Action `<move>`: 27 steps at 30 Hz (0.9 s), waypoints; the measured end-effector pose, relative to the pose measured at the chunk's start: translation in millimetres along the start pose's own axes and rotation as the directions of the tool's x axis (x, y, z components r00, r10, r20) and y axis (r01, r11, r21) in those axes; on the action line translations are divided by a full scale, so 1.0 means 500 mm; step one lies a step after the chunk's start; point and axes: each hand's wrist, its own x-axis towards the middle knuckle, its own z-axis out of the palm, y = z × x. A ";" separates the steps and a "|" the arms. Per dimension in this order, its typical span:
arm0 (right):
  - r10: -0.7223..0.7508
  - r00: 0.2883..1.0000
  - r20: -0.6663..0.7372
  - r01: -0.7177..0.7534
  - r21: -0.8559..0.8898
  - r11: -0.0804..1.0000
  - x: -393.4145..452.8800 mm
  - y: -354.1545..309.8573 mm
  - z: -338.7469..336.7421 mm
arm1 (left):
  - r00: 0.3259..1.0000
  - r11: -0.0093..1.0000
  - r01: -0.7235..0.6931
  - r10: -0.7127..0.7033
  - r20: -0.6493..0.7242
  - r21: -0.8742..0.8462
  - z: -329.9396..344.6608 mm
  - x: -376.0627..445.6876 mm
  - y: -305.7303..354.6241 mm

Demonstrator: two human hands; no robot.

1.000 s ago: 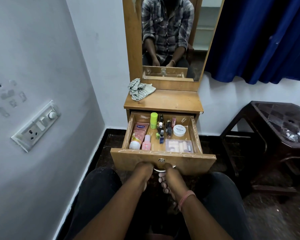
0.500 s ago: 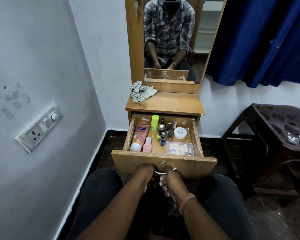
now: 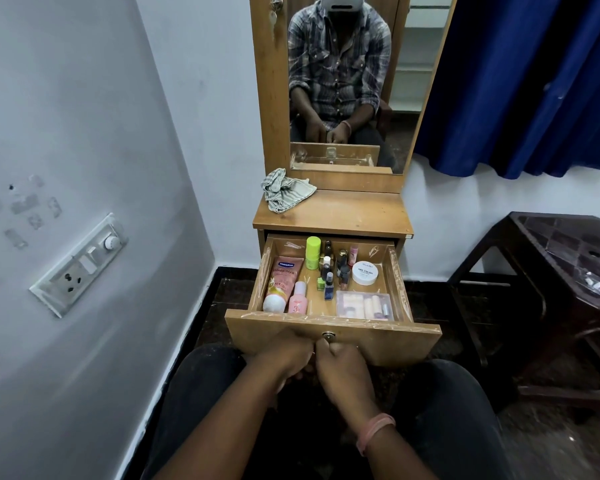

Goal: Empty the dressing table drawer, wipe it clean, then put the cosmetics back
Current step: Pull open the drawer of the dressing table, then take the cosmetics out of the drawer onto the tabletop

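While the person sits with dark-trousered knees on either side, the left hand (image 3: 284, 355) and right hand (image 3: 340, 362) meet low on the drawer front (image 3: 388, 344), just under the keyhole lock (image 3: 328, 336). Both hands have their fingers curled at the handle, which they hide, so I cannot tell how firmly it is gripped. A pink band (image 3: 374, 433) circles the right wrist.

Beyond the hands, the drawer (image 3: 261, 271) stands pulled well out of the dressing table (image 3: 333, 213) and is full of cosmetics. Along its left side lies a pink tube (image 3: 283, 278) with a white cap toward the front, and just beside it a small pink bottle (image 3: 298, 299). At the front right sits a clear plastic case (image 3: 365, 304) holding several small pale items. Behind that is 1 white round jar (image 3: 364, 273). In the middle, a cluster of small nail polish bottles (image 3: 333, 271) stands upright, with a lime green container (image 3: 312, 252) behind them near the back wall.

Farther off, a crumpled striped cloth (image 3: 286, 190) rests on the left rear of the tabletop, touching the mirror frame. The mirror (image 3: 343, 84) reflects the seated person in a plaid shirt. A blue curtain (image 3: 534, 84) hangs to the right, a dark side table (image 3: 568, 258) stands below it, and a switch panel (image 3: 80, 265) is fixed to the left wall.
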 end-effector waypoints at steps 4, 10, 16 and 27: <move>-0.143 0.985 -0.098 0.157 0.153 0.976 -0.002 -0.055 -0.040 | 0.995 1.000 0.021 -0.022 0.098 0.016 -0.058 -0.015 0.042; -0.211 0.941 -0.263 0.247 0.109 0.963 0.100 -0.101 -0.099 | 0.976 0.968 -0.100 0.140 0.166 -0.228 -0.156 0.013 0.097; -0.328 0.922 -0.204 0.272 -0.261 0.926 0.230 -0.167 -0.109 | 0.963 0.933 -0.164 0.082 -0.255 -0.321 -0.231 0.158 0.159; -0.666 0.745 0.035 0.392 -0.831 0.394 0.387 -0.242 -0.024 | 0.566 0.999 -0.049 0.037 -0.823 0.011 -0.293 0.471 0.326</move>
